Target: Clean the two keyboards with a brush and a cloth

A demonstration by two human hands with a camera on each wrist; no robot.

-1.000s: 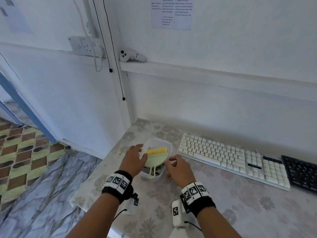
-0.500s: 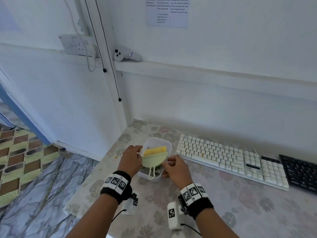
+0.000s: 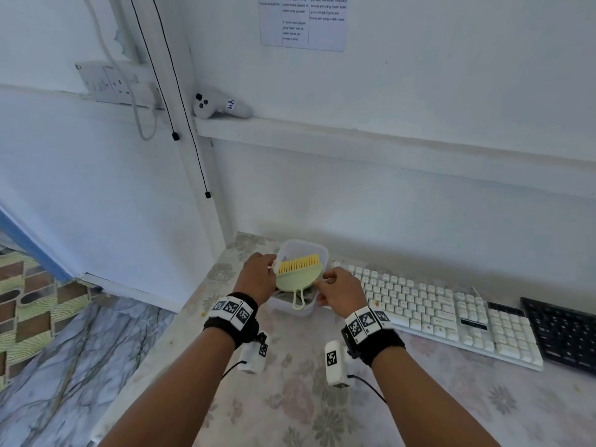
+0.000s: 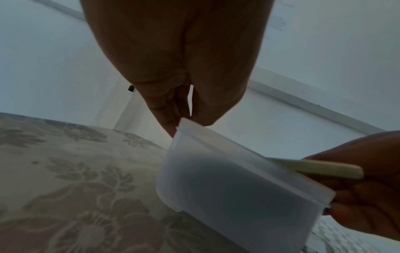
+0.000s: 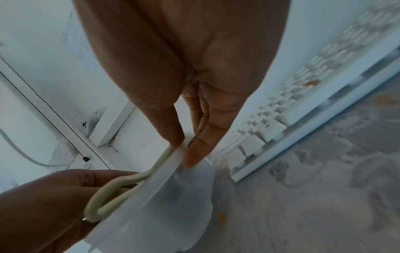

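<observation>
Floral-patterned cloth covers the worktop [image 3: 290, 408] under plain white walls. Both grips are clamped on the rim of a frosted, translucent plastic tub [image 3: 302, 250], left hand [image 3: 258, 279] one side, right hand [image 3: 343, 290] the other. Across it lies a pale green brush [image 3: 300, 280] with yellow bristles and looped handle. White keyboard [image 3: 435, 311] just right, black keyboard [image 3: 564, 330] beyond.
</observation>
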